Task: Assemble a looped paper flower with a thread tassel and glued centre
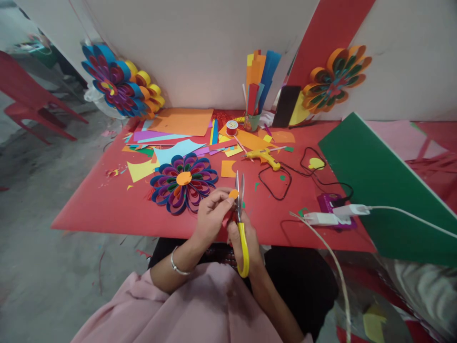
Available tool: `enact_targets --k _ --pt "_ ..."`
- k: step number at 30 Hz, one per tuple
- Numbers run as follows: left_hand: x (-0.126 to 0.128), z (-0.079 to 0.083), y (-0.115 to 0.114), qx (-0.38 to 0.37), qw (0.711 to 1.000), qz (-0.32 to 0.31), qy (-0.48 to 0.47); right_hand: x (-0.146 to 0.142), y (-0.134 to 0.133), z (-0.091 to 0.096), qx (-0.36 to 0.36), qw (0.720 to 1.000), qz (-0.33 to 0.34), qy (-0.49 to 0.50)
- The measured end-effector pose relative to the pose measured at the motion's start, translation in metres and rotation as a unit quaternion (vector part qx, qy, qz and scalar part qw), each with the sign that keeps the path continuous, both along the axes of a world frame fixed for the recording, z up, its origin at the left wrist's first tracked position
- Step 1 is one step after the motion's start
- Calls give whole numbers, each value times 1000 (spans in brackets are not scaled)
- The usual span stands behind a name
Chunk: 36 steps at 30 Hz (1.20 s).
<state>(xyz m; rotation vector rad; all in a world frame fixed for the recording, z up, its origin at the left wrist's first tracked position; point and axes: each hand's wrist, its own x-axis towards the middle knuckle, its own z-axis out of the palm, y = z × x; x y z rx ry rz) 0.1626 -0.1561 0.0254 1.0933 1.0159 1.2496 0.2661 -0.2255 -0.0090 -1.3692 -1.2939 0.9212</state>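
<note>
Between the thumb and fingers of my left hand (212, 212) is a small orange paper piece (233, 194) with a rounded edge. My right hand (248, 240) grips yellow-handled scissors (243, 243). Their blades point away from me, slightly apart, right beside the orange piece; whether they touch it I cannot tell. Something red shows between my hands, partly hidden. Just beyond my left hand, a paper flower (183, 183) of blue, purple and red loops lies on the table, an orange disc (184, 178) at its centre. An orange paper square (228, 168) with a curved cut-out lies past the blades.
On the red table (100, 205) are a yellow glue gun (264, 157) with a looping black cord, a thread spool (232, 127), paper scraps and a cup (252, 122) of paper strips. Right are a power strip (330, 205), white plugs and a green board (389, 190). Paper flowers (112, 78) hang left.
</note>
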Motion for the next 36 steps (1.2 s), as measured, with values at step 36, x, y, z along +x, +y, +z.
enact_targets --k 36 --pt "-9 -1 9 26 999 38 -20 -1 -1 0 -44 997 39 56"
